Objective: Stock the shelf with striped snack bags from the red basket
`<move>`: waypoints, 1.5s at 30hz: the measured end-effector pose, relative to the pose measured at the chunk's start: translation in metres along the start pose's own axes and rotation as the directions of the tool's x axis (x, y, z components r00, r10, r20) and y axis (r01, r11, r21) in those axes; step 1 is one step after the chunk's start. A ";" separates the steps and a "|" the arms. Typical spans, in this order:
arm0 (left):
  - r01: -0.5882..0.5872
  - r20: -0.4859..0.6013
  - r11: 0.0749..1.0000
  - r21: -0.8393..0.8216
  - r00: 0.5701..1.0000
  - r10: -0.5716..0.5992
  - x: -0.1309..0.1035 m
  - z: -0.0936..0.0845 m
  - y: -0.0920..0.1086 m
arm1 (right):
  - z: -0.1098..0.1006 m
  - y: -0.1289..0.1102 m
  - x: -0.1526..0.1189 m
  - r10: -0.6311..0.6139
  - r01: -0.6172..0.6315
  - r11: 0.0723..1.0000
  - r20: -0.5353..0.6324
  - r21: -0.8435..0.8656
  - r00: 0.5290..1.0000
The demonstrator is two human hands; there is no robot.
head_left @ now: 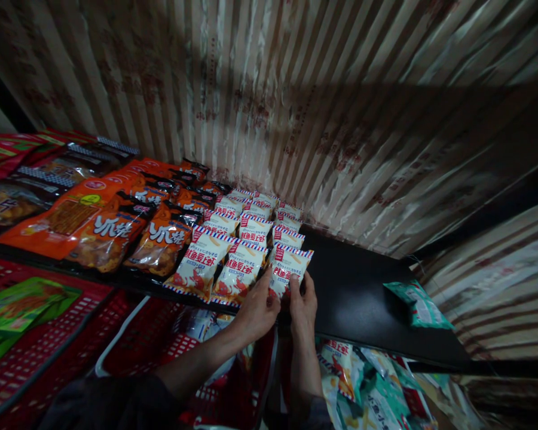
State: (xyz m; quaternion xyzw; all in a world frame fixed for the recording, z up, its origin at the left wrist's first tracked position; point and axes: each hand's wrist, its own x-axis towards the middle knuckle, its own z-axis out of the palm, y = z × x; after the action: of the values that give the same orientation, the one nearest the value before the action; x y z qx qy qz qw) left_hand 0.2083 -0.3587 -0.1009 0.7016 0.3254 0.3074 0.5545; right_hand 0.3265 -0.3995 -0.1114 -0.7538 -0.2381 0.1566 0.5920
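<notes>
Both my hands are at a small white snack bag (288, 266) with red lettering and a striped edge, at the right front of several like bags (240, 272) in rows on the black shelf (356, 289). My left hand (257, 307) grips the bag's lower left side with bent fingers. On its lower right side, my right hand (303, 301) has its thumb in front and fingers along the edge. The bag leans back against the row behind it.
Orange and black snack bags (159, 239) fill the shelf's left. A green bag (419, 304) lies at its right. Below are red baskets (137, 340), a green packet (22, 307) and a pile of white and green bags (381, 394). Striped sheeting (260, 89) hangs behind.
</notes>
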 end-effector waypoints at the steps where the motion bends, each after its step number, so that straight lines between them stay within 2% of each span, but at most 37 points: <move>1: -0.010 -0.005 1.000 0.012 1.000 0.010 -0.001 0.001 0.000 | 0.000 0.000 0.000 0.002 -0.002 1.000 -0.005 0.000 1.000; 6: -0.065 -0.025 0.992 0.107 0.997 0.068 -0.008 0.003 0.002 | 0.002 0.000 -0.001 -0.020 0.018 0.999 -0.027 -0.047 0.999; 15: -0.162 0.063 0.959 0.231 0.986 0.151 -0.022 -0.004 0.011 | 0.004 0.003 -0.001 -0.038 0.037 0.996 -0.014 -0.077 0.999; 22: -0.179 0.086 0.924 0.337 0.983 0.159 -0.025 -0.009 0.006 | 0.000 0.004 -0.002 -0.099 0.100 0.994 0.019 -0.035 0.995; 29: -0.232 0.109 0.904 0.360 0.972 0.207 -0.030 -0.009 0.001 | -0.002 0.004 -0.004 -0.102 0.101 0.995 0.031 0.021 0.994; 34: -0.238 0.111 0.901 0.363 0.971 0.212 -0.031 -0.008 0.003 | -0.004 -0.002 -0.006 -0.094 0.093 0.995 0.032 0.030 0.995; 41: -0.278 0.101 0.890 0.362 0.960 0.259 -0.032 -0.012 0.008 | -0.003 0.002 -0.004 -0.086 0.084 0.995 0.034 0.053 0.996; 45: -0.320 0.163 0.882 0.345 0.946 0.279 -0.034 -0.015 0.010 | -0.005 0.000 -0.006 -0.088 0.086 0.995 0.033 0.043 0.996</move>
State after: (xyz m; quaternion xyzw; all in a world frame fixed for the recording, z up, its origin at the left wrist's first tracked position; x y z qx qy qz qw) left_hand 0.1772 -0.3795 -0.0907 0.8502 0.2339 0.2845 0.3761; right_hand 0.3237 -0.4067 -0.1101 -0.7275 -0.2777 0.1488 0.6095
